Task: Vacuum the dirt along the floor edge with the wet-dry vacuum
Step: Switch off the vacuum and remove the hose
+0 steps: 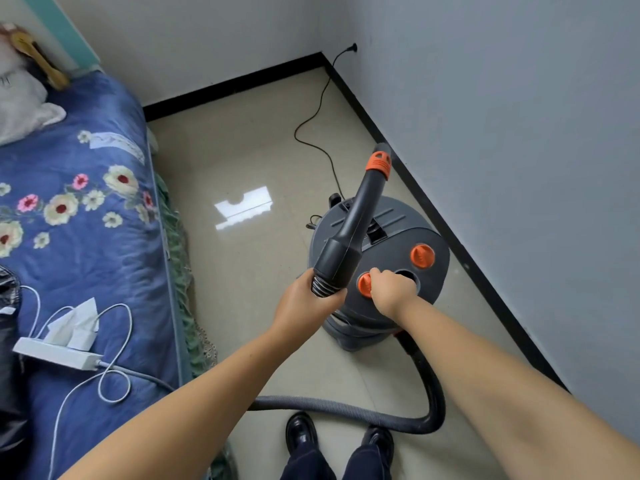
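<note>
Start-up step judged in hand: right hand (393, 289) pinched the orange knob (364, 285) atop the wet-dry vacuum (398, 258), left hand (310, 299) gripped the raised hose nozzle (356, 220); next, lower nozzle to the black skirting (450, 230) beside the vacuum.

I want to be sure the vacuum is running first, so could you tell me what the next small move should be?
Probably turn or press the orange knob that the right hand is touching on the vacuum lid. The left hand already holds the hose nozzle raised off the floor, and the cord runs to the wall, so switching on likely comes before lowering it to the floor edge.
</note>
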Demonstrator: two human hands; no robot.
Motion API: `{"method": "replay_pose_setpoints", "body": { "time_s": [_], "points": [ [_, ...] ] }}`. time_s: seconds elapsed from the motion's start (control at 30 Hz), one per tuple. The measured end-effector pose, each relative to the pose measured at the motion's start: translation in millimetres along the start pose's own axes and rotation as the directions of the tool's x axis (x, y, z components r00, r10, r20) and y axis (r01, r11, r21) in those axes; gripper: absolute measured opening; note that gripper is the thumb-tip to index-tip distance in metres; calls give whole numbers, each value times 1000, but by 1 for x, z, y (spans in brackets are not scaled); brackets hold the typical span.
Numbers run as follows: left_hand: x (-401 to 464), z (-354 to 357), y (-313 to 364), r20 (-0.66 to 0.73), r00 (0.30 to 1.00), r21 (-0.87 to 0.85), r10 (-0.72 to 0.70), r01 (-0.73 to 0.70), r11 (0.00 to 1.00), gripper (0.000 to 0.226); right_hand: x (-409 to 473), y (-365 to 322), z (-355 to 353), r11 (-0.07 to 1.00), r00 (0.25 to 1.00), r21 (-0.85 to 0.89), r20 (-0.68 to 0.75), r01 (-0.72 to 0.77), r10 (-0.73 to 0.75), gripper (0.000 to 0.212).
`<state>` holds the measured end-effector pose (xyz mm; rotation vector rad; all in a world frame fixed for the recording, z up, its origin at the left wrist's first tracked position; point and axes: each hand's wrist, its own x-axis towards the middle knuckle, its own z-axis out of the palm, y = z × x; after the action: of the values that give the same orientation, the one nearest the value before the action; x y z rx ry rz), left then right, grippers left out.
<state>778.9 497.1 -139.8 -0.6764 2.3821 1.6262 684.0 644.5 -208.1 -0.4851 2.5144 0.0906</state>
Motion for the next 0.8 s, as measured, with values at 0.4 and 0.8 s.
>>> {"method": "replay_pose_setpoints", "body": {
  "time_s": [0.4, 0.8],
  "points": [
    [-16, -21, 51, 87, 989, 255, 117, -135, 957, 25, -95, 0, -106, 781, 624, -311, -474, 542, -622, 81],
    [-12, -117, 83, -310, 880, 404, 359, -220, 888, 42, -83, -12, -214, 798, 517, -48, -739, 601, -433, 58]
  ]
}}
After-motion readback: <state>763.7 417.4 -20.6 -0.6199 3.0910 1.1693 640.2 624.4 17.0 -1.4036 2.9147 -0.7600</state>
